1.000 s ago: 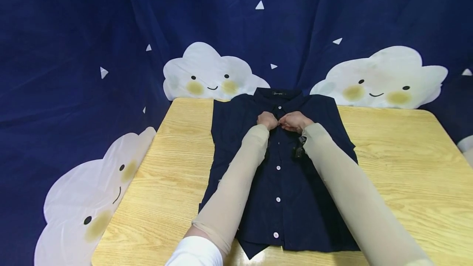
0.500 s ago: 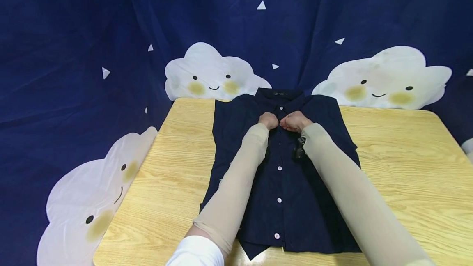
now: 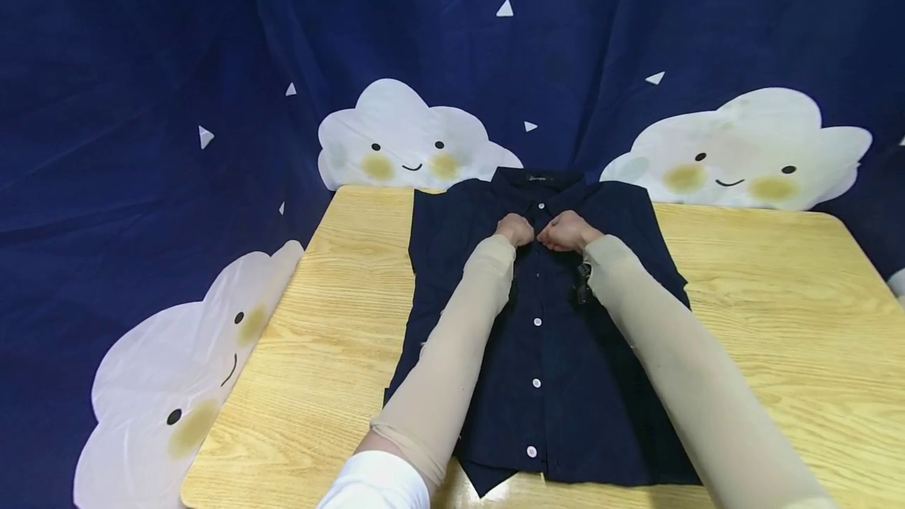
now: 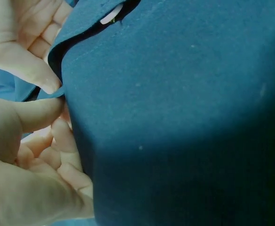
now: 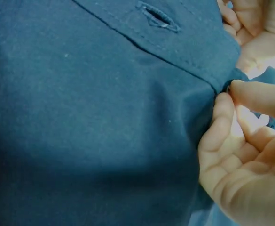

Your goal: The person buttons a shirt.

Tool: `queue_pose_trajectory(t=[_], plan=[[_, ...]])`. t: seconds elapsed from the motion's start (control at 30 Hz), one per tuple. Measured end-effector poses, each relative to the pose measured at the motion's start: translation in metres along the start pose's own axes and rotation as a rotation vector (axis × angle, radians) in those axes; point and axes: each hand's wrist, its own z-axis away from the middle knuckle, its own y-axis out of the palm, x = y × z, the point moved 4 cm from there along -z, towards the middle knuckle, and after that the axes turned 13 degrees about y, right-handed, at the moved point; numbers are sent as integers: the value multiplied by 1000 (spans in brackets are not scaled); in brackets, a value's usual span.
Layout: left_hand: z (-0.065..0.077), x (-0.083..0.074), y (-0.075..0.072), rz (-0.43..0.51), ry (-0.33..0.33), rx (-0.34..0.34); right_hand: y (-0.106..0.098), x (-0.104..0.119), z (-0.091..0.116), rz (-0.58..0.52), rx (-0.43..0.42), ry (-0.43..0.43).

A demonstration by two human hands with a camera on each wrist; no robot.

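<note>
A navy sleeveless button-up shirt [image 3: 488, 415] lies spread face up, collar at the far side. Just below its white collar button [image 3: 541, 206], both hands work close together on the front placket. My left hand [image 3: 515, 229] pinches the placket cloth between thumb and forefinger, as the left wrist view shows. Beside it, my right hand [image 3: 565, 232] pinches the same placket; a thin glint shows at its thumb tip [image 5: 233, 87]. A buttonhole [image 5: 160, 18] shows in the right wrist view, and a pale button edge [image 4: 112, 14] shows in a placket gap in the left. Fingertips partly hide the pinched spot.
The shirt lies on a light wood table [image 3: 304, 336], its hem close to the near edge. Several white buttons, such as the lowest button [image 3: 532, 452], run down the placket. Behind hangs a dark blue curtain [image 3: 177, 38] with a smiling cloud print [image 3: 403, 132].
The hands stay at the same placket spot, with a slightly wider gap between their fingertips. The right wrist has turned a little. The whole head view has shifted slightly.
</note>
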Motion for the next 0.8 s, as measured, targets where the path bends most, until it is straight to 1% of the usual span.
queue_pose_trajectory(t=[0.03, 0.07, 0.1, 0.13, 0.17, 0.2, 0.23, 0.27, 0.3, 0.33, 0.37, 0.4, 0.43, 0.47, 0.5, 0.53, 0.57, 0.6, 0.63, 0.67, 0.73, 0.77, 0.8], plan=[[23, -8, -10, 27, 2, -12, 0, 0, 0, 13, -4, 0], [59, -22, -25, 65, -7, -24, 0, 1, 0, 25, -11, 1], [89, -33, -38, 115, -24, -38, 0, 1, 0, 36, -17, 2], [115, -41, -49, 159, -20, -71, 0, 1, 1, 50, -22, -4], [129, -45, -54, 208, -21, -96, 1, 1, 1, 62, -28, -8], [121, -41, -49, 248, -20, -115, 1, 1, 1, 78, -36, -15], [139, -47, -56, 286, -12, -120, 1, 1, 1, 93, -44, -19], [152, -52, -61, 314, -20, -134, 2, 1, 1, 106, -50, -25], [147, -50, -59, 318, -15, -132, 2, 1, 0, 122, -51, -35], [136, -45, -54, 300, -2, -132, 2, 1, 0, 135, -53, -41], [119, -40, -47, 270, 7, -114, 3, 1, 0, 144, -53, -45], [98, -32, -38, 219, 17, -102, 3, 1, -1, 151, -52, -51], [75, -24, -28, 144, 42, -90, 3, 1, -1, 161, -50, -55], [51, -15, -19, 71, 68, -100, 3, 2, -1, 164, -46, -58], [29, -6, -10, 21, 95, -101, 3, 2, -1, 169, -41, -63], [11, 0, -3, -9, 81, -83, 4, 2, -1, 173, -41, -61], [7, 1, -3, -30, 77, -67, 3, 3, -2, 180, -37, -63], [8, 1, -3, -41, 82, -77, 3, 3, -2, 182, -34, -60], [20, -4, -8, -19, 74, -79, 3, 3, -2, 187, -31, -58], [36, -11, -16, 31, 51, -75, 3, 3, -2, 189, -26, -57], [82, -29, -34, 131, -9, -70, 2, 3, -2, 198, -22, -51], [105, -38, -43, 164, -11, -102, 2, 3, -2, 203, -20, -54], [121, -44, -48, 196, -22, -127, 2, 3, -1, 205, -19, -58]])
